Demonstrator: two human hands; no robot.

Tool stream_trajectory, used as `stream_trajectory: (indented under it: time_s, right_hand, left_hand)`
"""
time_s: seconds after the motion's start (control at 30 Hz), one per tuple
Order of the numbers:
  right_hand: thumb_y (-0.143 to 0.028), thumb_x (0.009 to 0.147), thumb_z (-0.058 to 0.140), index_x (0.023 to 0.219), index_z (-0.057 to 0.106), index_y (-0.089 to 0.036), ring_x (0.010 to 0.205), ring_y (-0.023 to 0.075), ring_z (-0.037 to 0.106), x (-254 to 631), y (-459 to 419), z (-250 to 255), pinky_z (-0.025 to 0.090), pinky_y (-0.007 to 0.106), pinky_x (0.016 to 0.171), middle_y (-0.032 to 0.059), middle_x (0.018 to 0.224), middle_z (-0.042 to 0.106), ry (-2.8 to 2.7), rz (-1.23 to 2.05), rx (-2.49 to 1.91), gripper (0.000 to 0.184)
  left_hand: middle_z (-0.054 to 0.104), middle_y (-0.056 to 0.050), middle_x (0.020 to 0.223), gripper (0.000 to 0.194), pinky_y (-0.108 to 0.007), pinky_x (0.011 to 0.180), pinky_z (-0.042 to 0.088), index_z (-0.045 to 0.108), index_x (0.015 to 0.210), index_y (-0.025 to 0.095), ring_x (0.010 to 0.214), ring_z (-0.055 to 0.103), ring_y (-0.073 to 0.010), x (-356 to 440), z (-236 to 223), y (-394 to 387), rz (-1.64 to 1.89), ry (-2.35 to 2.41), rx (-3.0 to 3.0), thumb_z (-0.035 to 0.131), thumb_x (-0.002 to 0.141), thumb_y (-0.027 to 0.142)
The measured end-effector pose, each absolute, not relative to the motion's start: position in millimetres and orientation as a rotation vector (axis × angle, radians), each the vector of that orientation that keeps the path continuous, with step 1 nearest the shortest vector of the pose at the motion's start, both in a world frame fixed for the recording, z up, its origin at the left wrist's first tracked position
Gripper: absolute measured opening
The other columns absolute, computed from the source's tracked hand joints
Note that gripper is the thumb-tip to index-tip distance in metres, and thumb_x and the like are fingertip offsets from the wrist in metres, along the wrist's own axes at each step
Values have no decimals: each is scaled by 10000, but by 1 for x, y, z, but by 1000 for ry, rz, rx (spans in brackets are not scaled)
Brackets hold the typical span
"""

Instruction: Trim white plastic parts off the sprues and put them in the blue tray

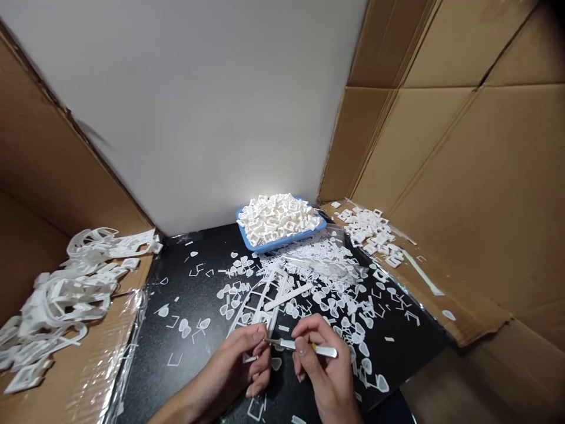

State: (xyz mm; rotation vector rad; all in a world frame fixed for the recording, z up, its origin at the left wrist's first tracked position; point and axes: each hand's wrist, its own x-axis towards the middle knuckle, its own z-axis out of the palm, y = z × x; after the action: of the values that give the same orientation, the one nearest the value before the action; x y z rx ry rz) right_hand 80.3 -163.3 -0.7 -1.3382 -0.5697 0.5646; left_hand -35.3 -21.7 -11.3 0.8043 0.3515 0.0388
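Observation:
My right hand (pixel 324 359) is closed round the silver handle of a craft knife (pixel 325 351), its tip pointing left. The knife's tip reaches the fingertips of my left hand (pixel 249 359). Those fingers pinch a small white plastic part (pixel 249 357), mostly hidden behind them. Just beyond my hands, a white plastic frame strip (pixel 253 300) with crossbars lies on the black table (pixel 176 294), and a flat white stick (pixel 289 296) rests over it. Loose white trimmings (pixel 353 318), many rounded-triangular, surround my right hand.
A blue tray (pixel 282 242) heaped with white parts stands at the back. Piled on cardboard at the left are white strips and frames (pixel 75 288). More white square parts (pixel 371 232) sit at the right. Cardboard walls (pixel 463 176) and a grey panel (pixel 212 106) enclose the table.

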Motion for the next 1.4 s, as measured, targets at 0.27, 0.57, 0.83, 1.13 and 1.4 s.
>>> stream_trajectory:
  time_s: [0.27,0.57,0.83,1.13,1.4]
  right_hand:
    - [-608,1009,636,920,662,-218,605,131,504,80,-159,-9,397,227,563,-40,653,539,-616,613,-1427,401]
    - [-567,1010,653,941,666,-208,573,119,501,78,-158,-11,406,218,536,-51,638,530,-669,624,-1351,366]
    - [-574,995,666,896,673,-207,568,113,516,75,-158,-12,408,205,528,-44,645,544,-649,592,-1366,381]
    - [-577,957,715,886,640,-208,519,95,510,71,-155,-7,399,196,509,-57,635,530,-585,668,-1281,384]
    - [-572,979,689,854,633,-209,466,99,534,68,-154,-8,387,201,479,-51,589,545,-582,591,-1338,388]
  left_hand:
    - [430,51,656,422,-217,507,300,499,829,187,514,379,-86,-36,-10,-24,54,377,793,672,1028,517]
    - [435,57,646,452,-208,481,324,508,828,194,491,407,-90,-33,-13,-24,86,374,809,702,998,566]
    - [426,64,619,461,-204,458,305,486,812,201,459,369,-82,-32,-18,-22,69,327,833,688,998,572]
    - [434,58,618,429,-200,462,308,485,813,192,460,406,-81,-33,-19,-25,73,349,836,628,1046,522]
    - [411,59,651,304,-207,546,323,544,873,174,528,432,-77,-38,-3,-17,19,331,597,641,1059,395]
